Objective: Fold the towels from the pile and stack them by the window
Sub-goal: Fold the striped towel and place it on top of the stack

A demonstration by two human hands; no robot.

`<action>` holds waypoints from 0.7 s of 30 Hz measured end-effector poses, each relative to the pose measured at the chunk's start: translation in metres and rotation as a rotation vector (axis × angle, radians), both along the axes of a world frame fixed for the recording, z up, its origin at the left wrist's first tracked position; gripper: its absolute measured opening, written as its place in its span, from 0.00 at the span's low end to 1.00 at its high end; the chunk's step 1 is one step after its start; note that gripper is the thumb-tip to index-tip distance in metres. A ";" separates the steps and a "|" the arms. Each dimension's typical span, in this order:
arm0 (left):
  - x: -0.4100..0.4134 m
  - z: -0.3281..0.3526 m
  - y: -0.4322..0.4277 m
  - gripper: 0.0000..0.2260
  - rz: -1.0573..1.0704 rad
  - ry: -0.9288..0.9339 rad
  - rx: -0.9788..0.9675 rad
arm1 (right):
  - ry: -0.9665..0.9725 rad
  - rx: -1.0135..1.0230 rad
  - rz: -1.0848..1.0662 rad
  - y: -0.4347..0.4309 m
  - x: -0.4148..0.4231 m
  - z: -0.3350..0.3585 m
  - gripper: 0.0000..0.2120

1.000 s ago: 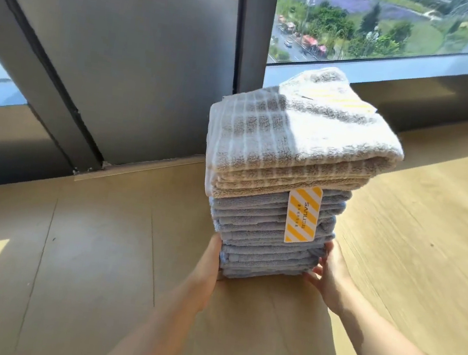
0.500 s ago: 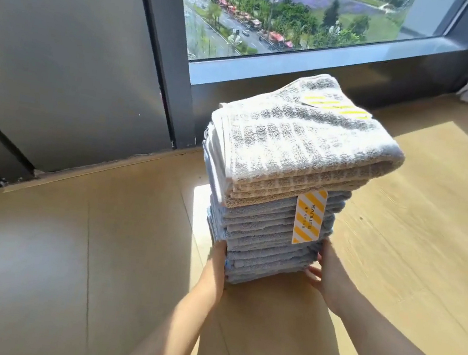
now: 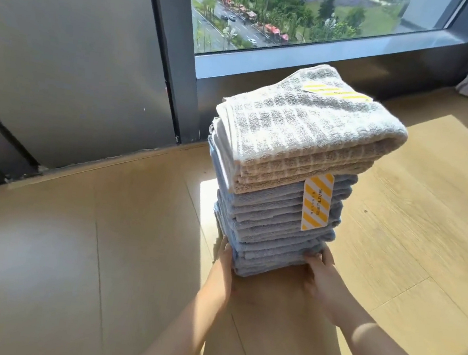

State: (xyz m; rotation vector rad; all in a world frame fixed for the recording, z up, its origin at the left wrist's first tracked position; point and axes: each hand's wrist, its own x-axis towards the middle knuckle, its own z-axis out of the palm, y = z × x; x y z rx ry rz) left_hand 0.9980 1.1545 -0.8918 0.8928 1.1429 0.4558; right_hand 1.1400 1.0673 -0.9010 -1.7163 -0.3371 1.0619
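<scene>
Towels (image 3: 296,144) in a tall stack at one o'clock, seemingly on the floor (image 3: 69,245): soft, probably heavy, liable to lean, so hold low. Left grip (image 3: 226,262) lies flat against the base at seven o'clock; right grip (image 3: 320,270) presses with spread fingers at five. Sunlit wood; window (image 3: 307,14) at twelve.

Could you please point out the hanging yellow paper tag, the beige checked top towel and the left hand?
hanging yellow paper tag (image 3: 316,201), head view, middle
beige checked top towel (image 3: 307,127), head view, upper face
left hand (image 3: 222,268), head view, back
</scene>
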 end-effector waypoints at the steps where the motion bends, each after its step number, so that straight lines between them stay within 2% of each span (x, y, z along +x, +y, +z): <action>1: -0.003 -0.002 -0.001 0.23 -0.023 -0.025 0.019 | -0.009 -0.017 -0.001 0.000 -0.001 0.000 0.13; 5: -0.017 -0.003 0.000 0.35 -0.207 -0.074 0.135 | -0.010 -0.064 -0.082 0.000 -0.010 -0.008 0.21; 7: -0.022 -0.005 0.005 0.36 -0.292 -0.052 0.195 | -0.019 -0.058 -0.125 0.001 -0.012 -0.014 0.21; 10: -0.022 -0.018 0.011 0.40 -0.303 0.001 0.173 | 0.005 -0.055 -0.131 0.003 -0.012 -0.019 0.22; 13: -0.020 -0.041 0.009 0.47 -0.304 0.062 0.200 | 0.011 -0.068 -0.112 0.004 -0.009 -0.017 0.21; 16: -0.016 -0.050 0.008 0.46 -0.297 0.162 0.210 | 0.023 -0.120 -0.069 0.004 -0.004 -0.012 0.19; 21: -0.015 -0.055 0.009 0.51 -0.369 0.182 0.297 | 0.034 -0.233 -0.046 0.013 0.006 -0.001 0.14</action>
